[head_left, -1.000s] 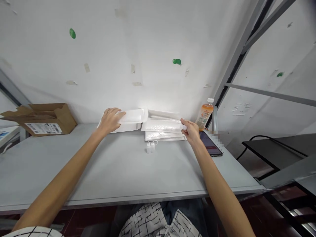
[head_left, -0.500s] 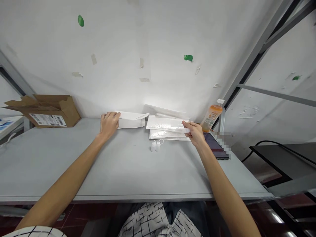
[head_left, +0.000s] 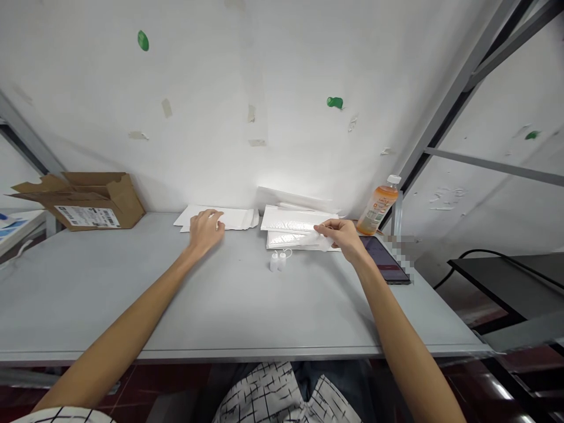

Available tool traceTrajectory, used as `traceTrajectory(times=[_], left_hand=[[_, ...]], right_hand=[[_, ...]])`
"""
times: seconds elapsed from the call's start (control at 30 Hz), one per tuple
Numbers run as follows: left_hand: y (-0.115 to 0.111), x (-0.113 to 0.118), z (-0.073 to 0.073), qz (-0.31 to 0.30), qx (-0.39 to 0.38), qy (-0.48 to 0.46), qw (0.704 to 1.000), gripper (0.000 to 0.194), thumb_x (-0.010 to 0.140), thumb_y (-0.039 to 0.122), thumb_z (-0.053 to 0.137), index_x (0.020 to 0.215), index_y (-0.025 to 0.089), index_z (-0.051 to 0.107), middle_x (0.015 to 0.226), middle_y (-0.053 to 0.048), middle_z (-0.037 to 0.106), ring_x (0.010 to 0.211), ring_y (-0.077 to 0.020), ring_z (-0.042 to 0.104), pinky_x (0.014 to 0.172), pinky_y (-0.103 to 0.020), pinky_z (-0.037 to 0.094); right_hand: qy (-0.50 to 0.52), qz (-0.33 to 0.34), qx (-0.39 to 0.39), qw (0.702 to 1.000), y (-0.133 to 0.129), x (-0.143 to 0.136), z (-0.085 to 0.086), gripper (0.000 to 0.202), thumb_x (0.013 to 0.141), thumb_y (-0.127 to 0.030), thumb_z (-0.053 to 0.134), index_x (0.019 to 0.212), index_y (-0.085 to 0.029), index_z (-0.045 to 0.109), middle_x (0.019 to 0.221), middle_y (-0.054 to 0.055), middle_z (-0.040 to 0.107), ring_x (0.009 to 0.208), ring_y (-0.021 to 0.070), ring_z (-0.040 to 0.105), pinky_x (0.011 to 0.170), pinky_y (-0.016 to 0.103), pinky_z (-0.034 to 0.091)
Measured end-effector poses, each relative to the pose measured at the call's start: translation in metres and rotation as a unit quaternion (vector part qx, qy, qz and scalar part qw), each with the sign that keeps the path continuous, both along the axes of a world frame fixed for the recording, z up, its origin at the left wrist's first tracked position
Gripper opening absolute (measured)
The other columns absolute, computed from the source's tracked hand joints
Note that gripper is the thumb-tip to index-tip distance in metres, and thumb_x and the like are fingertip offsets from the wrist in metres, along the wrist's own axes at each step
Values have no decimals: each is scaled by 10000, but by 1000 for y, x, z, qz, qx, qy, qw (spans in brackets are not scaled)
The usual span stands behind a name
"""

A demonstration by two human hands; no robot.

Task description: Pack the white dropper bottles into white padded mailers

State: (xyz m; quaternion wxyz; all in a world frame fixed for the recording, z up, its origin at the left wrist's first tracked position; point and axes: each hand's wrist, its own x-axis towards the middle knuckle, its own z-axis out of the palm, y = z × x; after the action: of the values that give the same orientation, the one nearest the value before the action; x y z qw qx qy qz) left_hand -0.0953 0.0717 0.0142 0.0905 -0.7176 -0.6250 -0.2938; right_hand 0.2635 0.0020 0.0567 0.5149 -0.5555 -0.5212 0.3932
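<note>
White envelopes (head_left: 240,218) lie flat at the back of the table, left of the middle. My left hand (head_left: 206,231) rests over their front edge with its fingers apart and grips nothing. To the right is a stack of white padded envelopes (head_left: 286,220). Over its right end my right hand (head_left: 339,235) pinches a thin, translucent strip of plastic (head_left: 324,241). Two small white capped bottles (head_left: 278,261) stand side by side in front of the padded stack.
An open cardboard box (head_left: 97,202) with a label sits at the back left. An orange drink bottle (head_left: 378,207) leans at the back right, near a dark phone or tablet (head_left: 384,258). A white wall (head_left: 198,88) rises behind the table (head_left: 247,311).
My left hand has let the lifted white envelope down flat and moved slightly right. My right hand has shifted a little left with the plastic, which now hangs over the padded envelopes.
</note>
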Motion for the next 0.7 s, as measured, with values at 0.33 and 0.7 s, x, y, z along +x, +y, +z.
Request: traceTrajectory(times=[0.33, 0.7], left_hand=[[-65, 81, -2, -353, -229, -230, 878, 683, 601, 557, 851, 1172, 207, 716, 1169, -109, 626, 728, -136, 525, 604, -260, 445], [-74, 104, -21, -304, -277, -258, 874, 355, 702, 474, 761, 876, 165, 747, 754, -5, 633, 605, -119, 460, 573, -252, 352]], right_hand=[[-190, 200, 66, 959, -11, -18, -2, 193, 652, -338, 804, 600, -172, 721, 529, -18, 539, 537, 98, 403, 508, 239, 303], [-219, 238, 100, 941, -13, -29, -7, 66, 721, -225, 733, 672, -187, 755, 625, 5, 651, 555, 101, 456, 531, 237, 332]])
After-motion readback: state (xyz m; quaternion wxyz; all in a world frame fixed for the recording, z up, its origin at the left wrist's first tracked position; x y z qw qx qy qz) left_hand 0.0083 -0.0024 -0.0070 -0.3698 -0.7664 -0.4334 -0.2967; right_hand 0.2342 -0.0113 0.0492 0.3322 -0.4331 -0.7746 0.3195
